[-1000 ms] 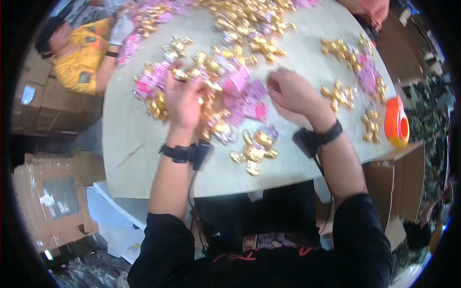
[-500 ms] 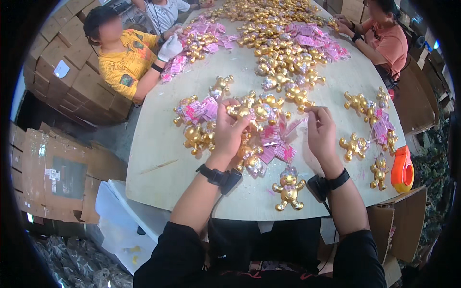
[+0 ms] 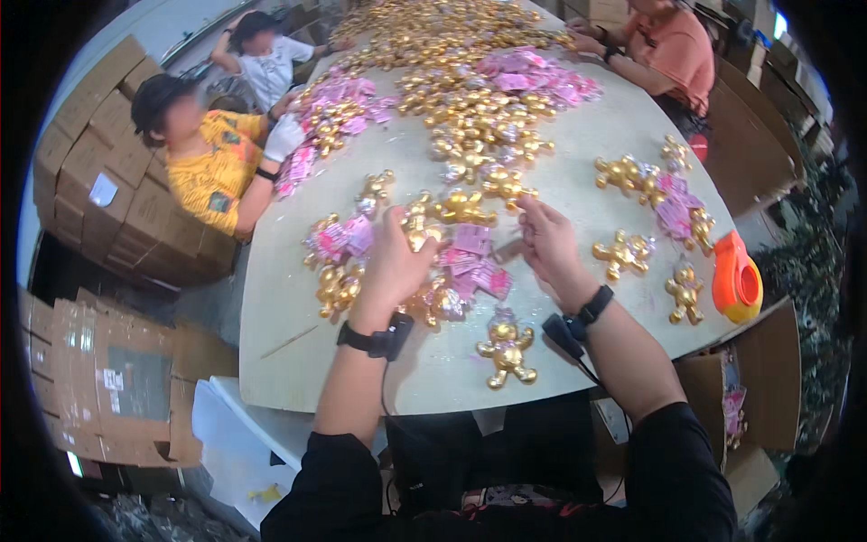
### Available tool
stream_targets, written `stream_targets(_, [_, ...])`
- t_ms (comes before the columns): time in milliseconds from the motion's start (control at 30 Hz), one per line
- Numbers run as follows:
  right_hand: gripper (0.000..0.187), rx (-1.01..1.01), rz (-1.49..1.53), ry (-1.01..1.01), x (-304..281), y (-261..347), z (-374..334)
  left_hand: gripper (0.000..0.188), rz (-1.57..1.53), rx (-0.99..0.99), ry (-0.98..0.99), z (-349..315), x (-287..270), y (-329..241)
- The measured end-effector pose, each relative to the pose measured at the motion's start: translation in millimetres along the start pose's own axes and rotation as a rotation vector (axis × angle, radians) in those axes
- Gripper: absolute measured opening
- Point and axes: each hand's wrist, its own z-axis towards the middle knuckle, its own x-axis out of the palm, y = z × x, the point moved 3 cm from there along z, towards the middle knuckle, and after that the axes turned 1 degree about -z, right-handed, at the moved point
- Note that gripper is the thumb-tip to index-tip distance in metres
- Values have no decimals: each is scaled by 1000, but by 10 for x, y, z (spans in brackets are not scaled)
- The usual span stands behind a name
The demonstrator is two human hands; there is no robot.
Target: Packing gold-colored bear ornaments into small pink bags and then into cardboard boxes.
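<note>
Left hand [image 3: 393, 266]: half open, thumb parted from the fingers, beside a gold figure [image 3: 417, 221]; from my remote view I cannot tell whether it has a grip.
Right hand [image 3: 553, 242]: fingertips drawn nearly together; I cannot tell whether anything is pinched.
Pink cards [image 3: 471, 239]: lying between the hands.
Lone figure [image 3: 506, 350]: apart, toward the near edge of the tabletop [image 3: 293, 379].
Work at the cards: I judge the step to be handling figure and cards.
Next move: I judge it calls for light, precise fingertips.
</note>
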Motion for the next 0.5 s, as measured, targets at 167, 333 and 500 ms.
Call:
stream_targets(167, [27, 4, 161, -7, -130, -27, 118, 51, 338, 118, 195, 416, -94, -744])
stream_targets(333, [26, -182, 22, -34, -5, -24, 54, 57, 262, 135, 432, 1257, 665, -884])
stream_targets(500, [25, -431, -282, -173, -288, -128, 288, 80, 187, -109, 319, 1187, 1236, -1057])
